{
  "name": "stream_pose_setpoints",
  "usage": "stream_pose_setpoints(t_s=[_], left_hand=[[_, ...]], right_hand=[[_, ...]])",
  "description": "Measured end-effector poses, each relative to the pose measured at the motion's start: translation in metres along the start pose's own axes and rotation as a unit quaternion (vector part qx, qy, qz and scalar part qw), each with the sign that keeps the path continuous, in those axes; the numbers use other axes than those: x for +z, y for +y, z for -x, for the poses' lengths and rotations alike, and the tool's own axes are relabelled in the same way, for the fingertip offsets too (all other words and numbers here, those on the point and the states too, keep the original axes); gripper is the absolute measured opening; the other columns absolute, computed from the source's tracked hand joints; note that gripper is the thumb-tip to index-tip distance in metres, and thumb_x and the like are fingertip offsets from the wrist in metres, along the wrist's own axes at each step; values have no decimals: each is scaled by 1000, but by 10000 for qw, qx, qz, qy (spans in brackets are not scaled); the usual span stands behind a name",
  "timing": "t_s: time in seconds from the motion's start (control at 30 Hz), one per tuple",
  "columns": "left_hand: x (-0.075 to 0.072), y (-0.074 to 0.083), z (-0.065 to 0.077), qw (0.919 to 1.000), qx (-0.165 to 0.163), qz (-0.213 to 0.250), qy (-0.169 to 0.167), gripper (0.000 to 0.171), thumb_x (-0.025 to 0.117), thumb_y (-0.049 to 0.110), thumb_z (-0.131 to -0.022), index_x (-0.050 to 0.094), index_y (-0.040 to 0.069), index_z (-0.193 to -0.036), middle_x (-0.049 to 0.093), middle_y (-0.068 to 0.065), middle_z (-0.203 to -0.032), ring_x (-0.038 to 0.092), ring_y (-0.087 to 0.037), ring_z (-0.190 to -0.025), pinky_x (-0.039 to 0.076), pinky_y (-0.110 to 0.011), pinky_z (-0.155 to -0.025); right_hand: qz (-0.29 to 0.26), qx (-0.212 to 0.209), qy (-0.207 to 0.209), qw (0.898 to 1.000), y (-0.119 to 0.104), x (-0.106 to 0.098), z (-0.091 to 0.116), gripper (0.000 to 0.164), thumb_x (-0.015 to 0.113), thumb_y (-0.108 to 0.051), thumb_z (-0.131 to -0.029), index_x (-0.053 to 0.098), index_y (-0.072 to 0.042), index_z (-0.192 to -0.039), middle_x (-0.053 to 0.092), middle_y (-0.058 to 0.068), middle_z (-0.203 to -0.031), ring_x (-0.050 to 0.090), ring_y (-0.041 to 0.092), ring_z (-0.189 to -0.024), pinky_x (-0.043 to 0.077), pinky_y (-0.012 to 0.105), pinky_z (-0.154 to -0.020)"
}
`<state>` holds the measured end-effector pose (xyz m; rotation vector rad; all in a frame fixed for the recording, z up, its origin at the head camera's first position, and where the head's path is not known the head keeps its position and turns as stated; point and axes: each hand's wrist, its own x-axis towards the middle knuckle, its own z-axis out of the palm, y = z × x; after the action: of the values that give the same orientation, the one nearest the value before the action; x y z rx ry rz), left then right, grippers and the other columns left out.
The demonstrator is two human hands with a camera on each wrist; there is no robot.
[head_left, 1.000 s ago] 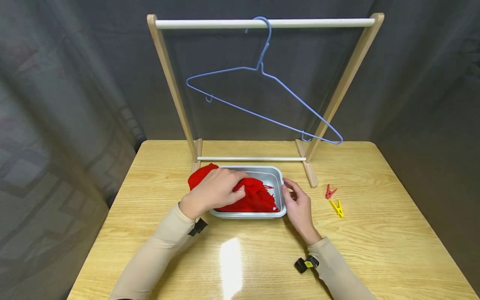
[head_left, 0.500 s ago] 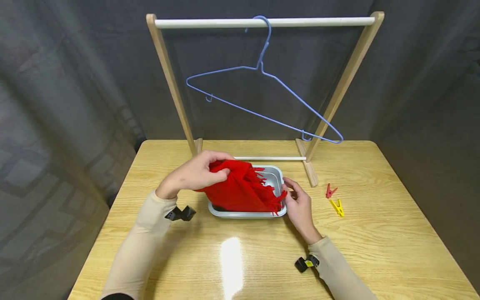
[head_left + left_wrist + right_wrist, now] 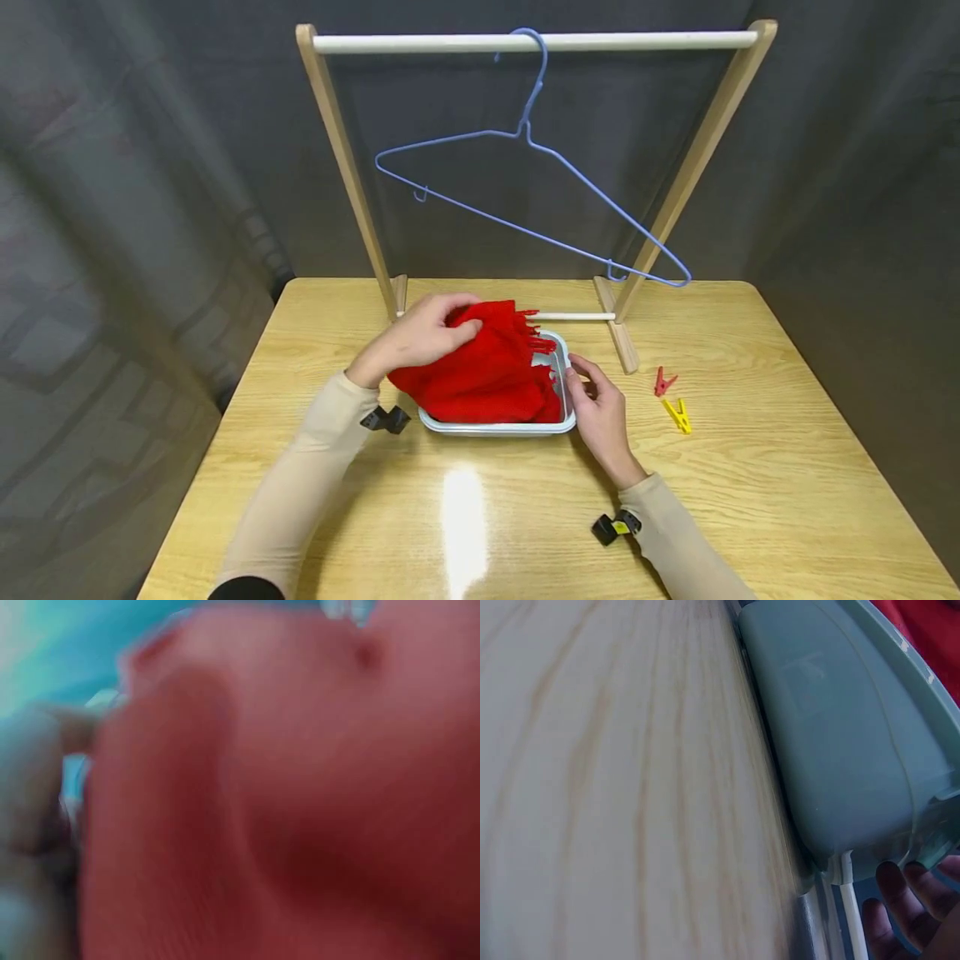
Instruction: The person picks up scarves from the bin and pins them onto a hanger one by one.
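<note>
A red fringed scarf [image 3: 487, 379] bulges over a pale blue-grey basin [image 3: 495, 429], its tassels pointing to the right. My left hand [image 3: 423, 335] pinches the scarf's upper part between thumb and fingers, above the basin's back left. Blurred red scarf [image 3: 322, 765] fills most of the left wrist view. At the basin's right end, my right hand [image 3: 602, 417] holds the rim. The right wrist view shows its fingers [image 3: 904, 896] curled against the outside of the basin wall [image 3: 832, 735]. Scarf and left hand hide much of the basin's inside.
Behind the basin stands a wooden rack with a white top bar [image 3: 645, 42]. A blue hanger [image 3: 558, 154] hangs from it. A red clothespin [image 3: 663, 382] and a yellow clothespin [image 3: 678, 415] lie on the table to the right.
My left hand has pulled the scarf up out of the basin, first up and left, then slightly right, bringing out its fringe. My right hand stays at the rim.
</note>
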<state>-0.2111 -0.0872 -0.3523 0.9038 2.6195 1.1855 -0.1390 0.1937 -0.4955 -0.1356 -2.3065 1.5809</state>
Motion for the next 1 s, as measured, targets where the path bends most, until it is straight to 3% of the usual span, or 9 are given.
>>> stream_pose_setpoints(t_s=[0.1,0.17,0.3,0.4,0.5,0.6,0.7,0.87,1.0], left_hand=[[31,7,-7,9851,35,-1716,93,37,68,24,-101,71,12,-136,74,-6,-134,71,-25,-119,55,-45,-104],[49,9,-7,9705,2,-2410,-106,40,72,31,-100,70,15,-137,73,-6,-136,71,-27,-121,56,-48,-104],[75,15,-3,9410,-373,-3258,-840,63,73,57,-95,65,17,-143,68,-8,-142,66,-31,-128,50,-50,-110],[87,19,-4,9080,-688,-3974,-1131,79,70,71,-89,61,17,-146,65,-11,-143,62,-34,-130,47,-50,-112],[96,20,-7,8753,-911,-4608,-1150,78,72,69,-87,63,14,-141,68,-11,-133,65,-34,-123,47,-49,-108],[99,19,-10,8625,-978,-4818,-1198,61,75,56,-88,67,10,-128,75,-9,-118,72,-32,-110,50,-47,-101],[96,16,-11,8749,-814,-4612,-1232,40,77,41,-90,70,10,-113,78,-7,-103,75,-30,-99,53,-45,-95],[74,15,-7,9262,-437,-3617,-976,24,77,26,-89,74,9,-106,76,-6,-89,73,-28,-88,56,-46,-87],[50,20,-2,9525,-52,-2970,-665,30,74,20,-89,74,9,-118,72,-3,-81,66,-21,-75,54,-43,-76]], right_hand=[[-78,-4,-5,10000,1,1,-1,30,67,-9,-103,74,-4,-131,77,20,-124,65,-4,-78,51,10,-69],[-102,-16,-55,9999,0,3,-1,30,67,-10,-103,74,-4,-132,77,20,-124,66,-4,-79,52,11,-70],[-75,-48,-116,9999,-1,5,0,30,66,-11,-104,74,-4,-132,77,21,-123,66,-5,-80,52,11,-71],[-58,-75,-77,9999,-1,5,-1,29,67,-10,-103,74,-5,-131,77,20,-122,66,-6,-79,52,10,-71],[-76,-71,-58,9999,-1,4,-1,30,67,-10,-103,75,-6,-131,77,19,-122,66,-5,-79,52,10,-71],[-96,-10,-77,9999,-1,3,0,30,67,-11,-103,74,-5,-132,77,19,-122,67,-1,-80,52,11,-71],[-96,43,-90,9999,-1,2,2,30,67,-11,-103,74,-5,-132,77,19,-122,68,3,-81,53,12,-71],[-45,28,-74,10000,-1,1,2,30,67,-12,-103,75,-5,-132,78,18,-122,68,3,-81,52,11,-71],[2,22,-37,10000,0,-2,0,30,66,-13,-104,75,-6,-132,78,18,-122,66,-1,-80,51,11,-71]])
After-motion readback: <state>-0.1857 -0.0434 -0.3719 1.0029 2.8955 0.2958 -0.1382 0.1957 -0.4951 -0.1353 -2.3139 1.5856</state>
